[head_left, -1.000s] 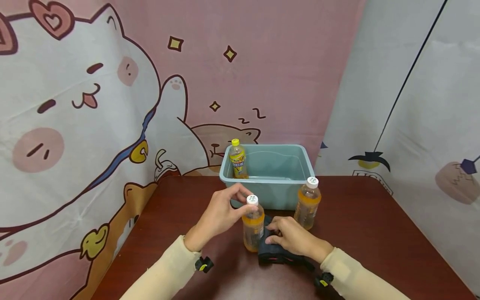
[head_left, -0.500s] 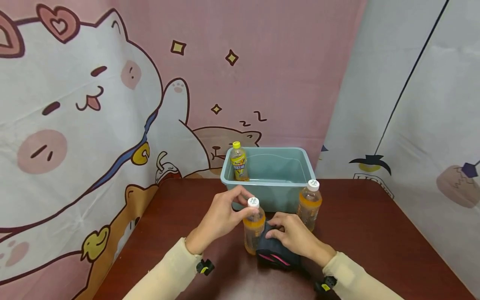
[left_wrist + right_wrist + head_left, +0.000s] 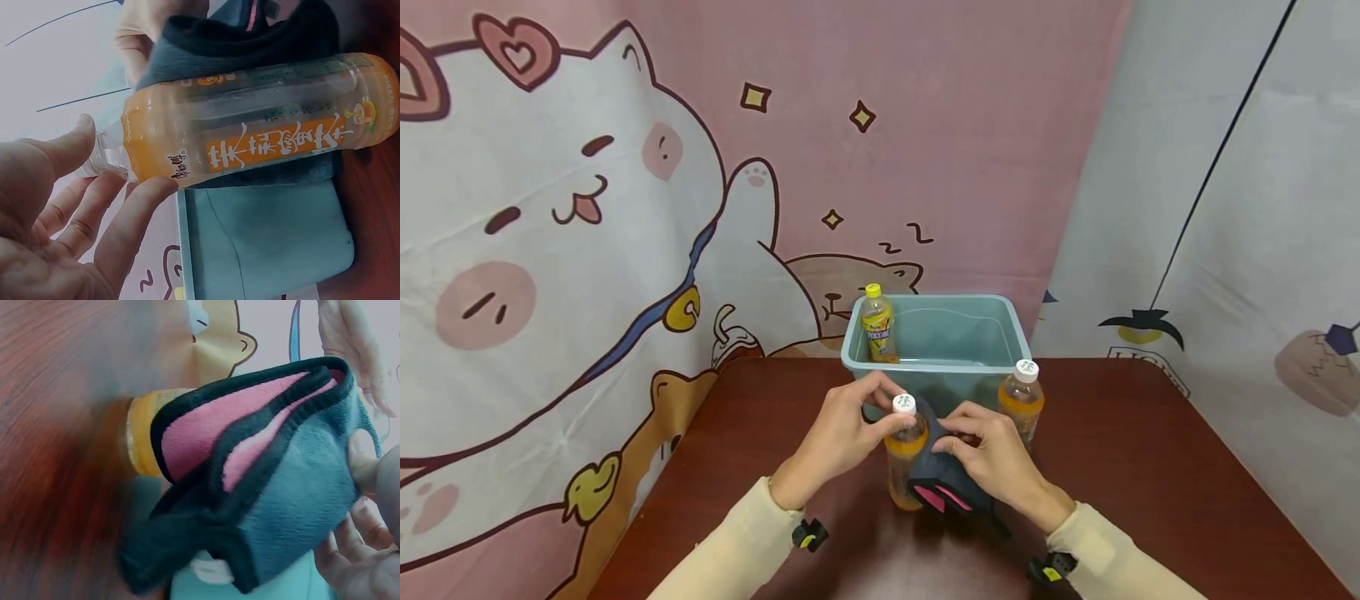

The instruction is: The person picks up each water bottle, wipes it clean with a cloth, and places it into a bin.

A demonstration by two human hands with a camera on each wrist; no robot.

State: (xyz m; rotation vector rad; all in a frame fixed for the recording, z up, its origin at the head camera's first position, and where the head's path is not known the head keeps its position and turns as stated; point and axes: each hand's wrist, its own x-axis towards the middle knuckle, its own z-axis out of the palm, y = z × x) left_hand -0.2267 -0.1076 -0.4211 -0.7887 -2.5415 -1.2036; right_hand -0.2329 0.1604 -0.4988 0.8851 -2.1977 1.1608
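My left hand (image 3: pixel 841 437) pinches the neck of an upright clear plastic drink bottle (image 3: pixel 904 471) just under its white cap. Its orange label with white characters faces the left wrist view. Between the thumb and fingers of my right hand (image 3: pixel 1003 462) is a folded dark blue-grey cleaning cloth (image 3: pixel 300 481) with a black border and pink inner side. The cloth lies against the bottle's right side and back, and its lower end hangs loose. In the right wrist view it covers most of the bottle, leaving an orange part near the base showing.
Behind the hands stands a pale teal plastic bin (image 3: pixel 955 367). A yellow-capped bottle (image 3: pixel 878 332) stands in its left corner. Another white-capped bottle (image 3: pixel 1021 404) is on the brown table (image 3: pixel 1120 467), right behind my right hand. A printed cloth backdrop (image 3: pixel 970 150) hangs behind the table.
My right hand has lifted the cloth and drawn it up along the bottle's right side, so its pink inner side shows. The left hand keeps its hold on the bottle's neck.
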